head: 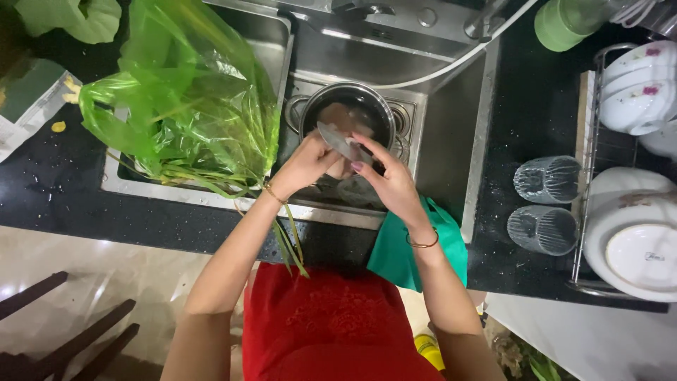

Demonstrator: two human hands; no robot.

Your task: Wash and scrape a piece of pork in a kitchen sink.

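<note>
Over the steel sink (451,120), my left hand (305,166) and my right hand (390,185) meet above a round steel pot (347,106) that holds dark water. My right hand grips a knife (337,141) whose grey blade points up and left across the pot. My left hand cups a pale piece of food (341,118), partly hidden by the fingers; what it is cannot be made out. Both wrists wear thin gold bangles.
A green plastic bag of leafy stalks (185,106) lies over the left sink basin. A teal cloth (409,247) hangs at the counter edge. Right of the sink are two upturned glasses (546,180) and a wire rack of white dishes (635,212). A green cup (564,25) stands at the back.
</note>
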